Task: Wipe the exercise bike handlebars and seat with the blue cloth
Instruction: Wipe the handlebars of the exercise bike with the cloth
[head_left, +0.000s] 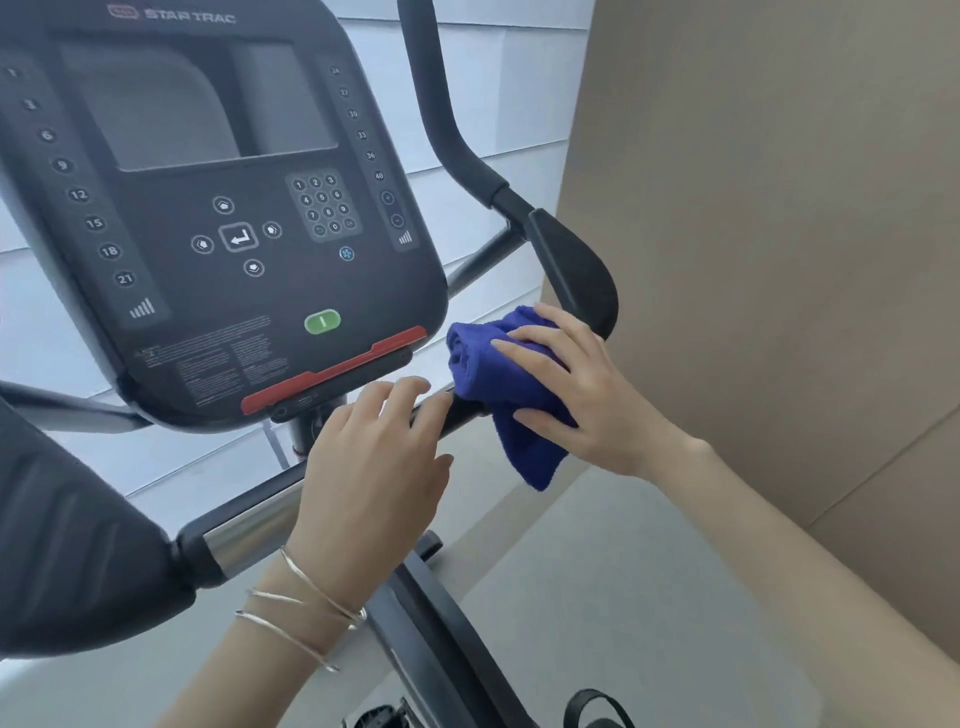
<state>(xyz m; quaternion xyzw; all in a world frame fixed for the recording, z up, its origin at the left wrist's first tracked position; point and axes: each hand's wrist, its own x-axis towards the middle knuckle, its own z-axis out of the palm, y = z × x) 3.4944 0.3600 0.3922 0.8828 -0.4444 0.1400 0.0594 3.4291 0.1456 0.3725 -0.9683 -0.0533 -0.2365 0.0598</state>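
Observation:
The blue cloth (488, 374) is wrapped over the black handlebar (457, 413) just right of the console. My right hand (576, 395) presses on the cloth, fingers spread across it and thumb under its hanging end. My left hand (374, 467) rests on the same bar to the left of the cloth, fingers curled over it, silver bangles on the wrist. The right elbow pad (571, 270) sits behind the cloth, and the upright right grip (441, 104) rises above it. The seat is out of view.
The dark console (218, 208) with keypad, green button and red strip fills the upper left. A left elbow pad (67, 545) bulks at the lower left. A tan wall (779, 208) stands close on the right. The bike frame (431, 623) and a pedal strap (597, 706) are below.

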